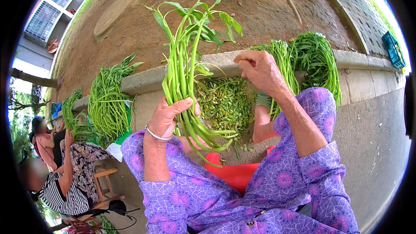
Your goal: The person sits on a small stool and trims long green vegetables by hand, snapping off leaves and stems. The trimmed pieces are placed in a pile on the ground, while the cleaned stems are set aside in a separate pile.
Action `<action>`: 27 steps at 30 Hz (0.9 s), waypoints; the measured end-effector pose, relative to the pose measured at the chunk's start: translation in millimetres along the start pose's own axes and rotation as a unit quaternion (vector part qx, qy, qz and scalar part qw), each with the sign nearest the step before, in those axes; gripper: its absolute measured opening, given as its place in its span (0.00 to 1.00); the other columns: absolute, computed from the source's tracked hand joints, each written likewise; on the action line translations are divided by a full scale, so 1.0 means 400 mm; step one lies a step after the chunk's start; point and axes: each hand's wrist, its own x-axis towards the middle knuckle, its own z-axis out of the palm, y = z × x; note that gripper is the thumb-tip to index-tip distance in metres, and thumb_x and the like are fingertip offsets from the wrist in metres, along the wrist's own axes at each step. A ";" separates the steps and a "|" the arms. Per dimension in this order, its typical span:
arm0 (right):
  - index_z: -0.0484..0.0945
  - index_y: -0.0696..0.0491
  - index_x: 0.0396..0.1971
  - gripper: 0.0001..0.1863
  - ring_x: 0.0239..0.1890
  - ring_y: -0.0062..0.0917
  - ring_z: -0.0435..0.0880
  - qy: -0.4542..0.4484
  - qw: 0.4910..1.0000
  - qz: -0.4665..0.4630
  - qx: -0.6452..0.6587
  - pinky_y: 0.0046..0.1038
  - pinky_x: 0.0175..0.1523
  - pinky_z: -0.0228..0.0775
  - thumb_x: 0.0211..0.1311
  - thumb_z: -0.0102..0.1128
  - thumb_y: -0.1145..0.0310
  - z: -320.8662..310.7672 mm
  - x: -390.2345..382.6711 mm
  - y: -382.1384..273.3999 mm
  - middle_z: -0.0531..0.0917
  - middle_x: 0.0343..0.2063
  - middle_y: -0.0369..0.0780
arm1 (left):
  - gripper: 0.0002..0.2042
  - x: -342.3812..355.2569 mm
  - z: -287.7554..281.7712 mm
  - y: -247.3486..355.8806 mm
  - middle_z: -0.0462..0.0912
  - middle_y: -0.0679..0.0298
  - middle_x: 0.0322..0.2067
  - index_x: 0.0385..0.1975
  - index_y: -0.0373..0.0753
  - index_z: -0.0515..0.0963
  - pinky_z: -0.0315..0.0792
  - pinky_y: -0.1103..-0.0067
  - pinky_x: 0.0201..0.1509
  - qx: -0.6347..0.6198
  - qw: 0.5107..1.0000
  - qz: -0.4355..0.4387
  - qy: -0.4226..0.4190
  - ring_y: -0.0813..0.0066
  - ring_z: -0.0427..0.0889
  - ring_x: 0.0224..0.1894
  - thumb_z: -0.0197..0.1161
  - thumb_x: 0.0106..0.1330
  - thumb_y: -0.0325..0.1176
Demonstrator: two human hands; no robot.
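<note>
My left hand (171, 117) is closed around an upright bunch of long green stems (182, 74) with narrow leaves at the top and bare stems hanging below the fist. My right hand (260, 71) is raised to the right of the bunch, apart from it, with curled fingers pinched together; whether anything small is between them I cannot make out. Below and between my hands a heap of trimmed leaves and bits (225, 104) lies against the concrete curb (143, 82).
Piles of greens (108, 104) sit along the curb to the left, with more (316, 65) to the right. Two people (65, 182) sit at the left, one on a wooden chair. A red seat (229, 173) shows between my legs. A blue crate (392, 50) stands far right.
</note>
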 end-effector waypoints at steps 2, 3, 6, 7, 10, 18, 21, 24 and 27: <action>0.81 0.60 0.31 0.10 0.23 0.27 0.79 -0.030 0.999 0.006 0.012 0.30 0.33 0.71 0.52 0.53 0.72 0.010 -0.001 0.002 0.80 0.19 0.46 | 0.10 -0.004 0.011 0.010 0.78 0.62 0.25 0.39 0.36 0.74 0.70 0.78 0.36 -0.001 1.000 -0.007 0.011 0.73 0.77 0.30 0.61 0.62 0.34; 0.81 0.60 0.31 0.11 0.23 0.26 0.79 -0.045 0.999 0.009 0.016 0.30 0.33 0.71 0.52 0.53 0.72 0.012 -0.003 0.001 0.80 0.19 0.45 | 0.10 -0.004 0.011 0.011 0.78 0.61 0.25 0.39 0.36 0.74 0.70 0.78 0.36 0.000 1.000 -0.005 0.010 0.73 0.77 0.30 0.61 0.62 0.34; 0.81 0.61 0.32 0.11 0.23 0.25 0.78 -0.076 0.997 0.008 0.032 0.29 0.32 0.70 0.53 0.52 0.72 0.022 -0.009 -0.006 0.80 0.20 0.45 | 0.10 -0.002 0.011 0.011 0.78 0.61 0.25 0.38 0.36 0.73 0.69 0.79 0.35 -0.001 1.000 0.000 0.007 0.73 0.76 0.30 0.61 0.62 0.34; 0.81 0.61 0.32 0.11 0.23 0.24 0.78 -0.078 0.996 0.000 0.038 0.29 0.32 0.70 0.53 0.52 0.72 0.027 -0.011 -0.006 0.81 0.19 0.44 | 0.10 -0.001 0.011 0.010 0.77 0.61 0.25 0.38 0.36 0.73 0.69 0.79 0.35 -0.003 1.000 0.002 0.006 0.73 0.76 0.30 0.61 0.62 0.35; 0.81 0.61 0.32 0.12 0.22 0.21 0.77 -0.077 0.995 -0.017 0.068 0.28 0.31 0.69 0.52 0.53 0.72 0.035 -0.011 -0.010 0.80 0.18 0.42 | 0.10 -0.003 0.012 0.012 0.77 0.62 0.24 0.38 0.36 0.73 0.69 0.79 0.35 -0.005 1.000 0.003 0.007 0.73 0.76 0.29 0.61 0.62 0.34; 0.81 0.62 0.31 0.11 0.20 0.17 0.71 -0.089 0.994 -0.007 0.055 0.25 0.29 0.68 0.50 0.58 0.70 0.045 -0.015 -0.028 0.76 0.14 0.38 | 0.10 -0.004 0.016 0.011 0.77 0.61 0.24 0.38 0.36 0.73 0.70 0.78 0.36 0.001 1.000 -0.007 0.007 0.73 0.76 0.29 0.61 0.62 0.34; 0.81 0.62 0.30 0.11 0.19 0.17 0.71 -0.081 0.994 -0.001 0.067 0.26 0.28 0.67 0.50 0.58 0.69 0.047 -0.016 -0.031 0.76 0.14 0.38 | 0.10 -0.004 0.016 0.006 0.77 0.61 0.25 0.38 0.35 0.74 0.70 0.78 0.36 -0.003 1.000 -0.004 0.003 0.73 0.76 0.29 0.60 0.62 0.34; 0.81 0.62 0.29 0.11 0.19 0.17 0.71 -0.072 0.994 0.006 0.085 0.27 0.27 0.67 0.51 0.58 0.69 0.045 -0.018 -0.030 0.76 0.14 0.38 | 0.10 -0.003 0.019 0.009 0.77 0.61 0.25 0.38 0.36 0.74 0.70 0.78 0.36 -0.008 1.000 -0.003 0.004 0.73 0.76 0.30 0.60 0.62 0.34; 0.80 0.62 0.29 0.11 0.19 0.17 0.72 -0.078 0.994 0.010 0.078 0.27 0.28 0.67 0.51 0.58 0.70 0.038 -0.018 -0.032 0.77 0.14 0.39 | 0.10 -0.007 0.019 0.014 0.77 0.61 0.25 0.38 0.36 0.73 0.70 0.78 0.35 -0.017 1.000 -0.004 0.008 0.73 0.76 0.30 0.60 0.62 0.34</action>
